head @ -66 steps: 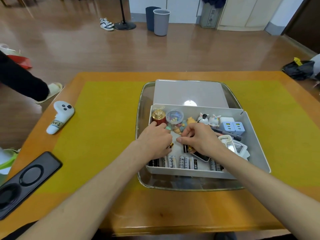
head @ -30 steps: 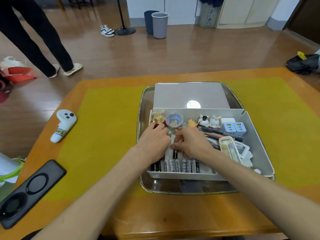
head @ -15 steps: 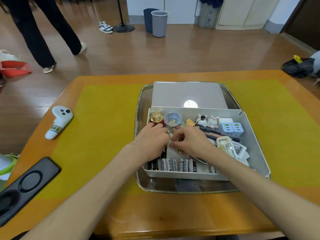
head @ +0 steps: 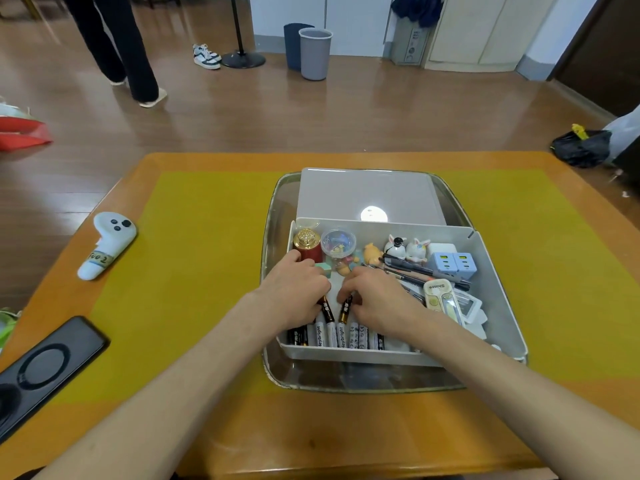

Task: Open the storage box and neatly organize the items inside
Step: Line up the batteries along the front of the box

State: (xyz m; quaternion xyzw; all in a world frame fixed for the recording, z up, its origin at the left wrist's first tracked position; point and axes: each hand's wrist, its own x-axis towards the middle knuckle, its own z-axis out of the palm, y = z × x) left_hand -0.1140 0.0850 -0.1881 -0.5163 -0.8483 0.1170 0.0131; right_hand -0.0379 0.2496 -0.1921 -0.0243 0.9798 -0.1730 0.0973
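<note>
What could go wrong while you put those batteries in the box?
The left hand and right hand each pinch a black-and-gold battery close together, so they might bump and one battery could slip. The left hand's knuckles sit right by the red bottle with the gold cap, which might tip over. A dropped battery could also knock the neat row of batteries at the front of the storage box crooked.

Single head-worn view, looking forward and down from close above the box [head: 498, 271], table edge nearest, floor beyond it
</note>
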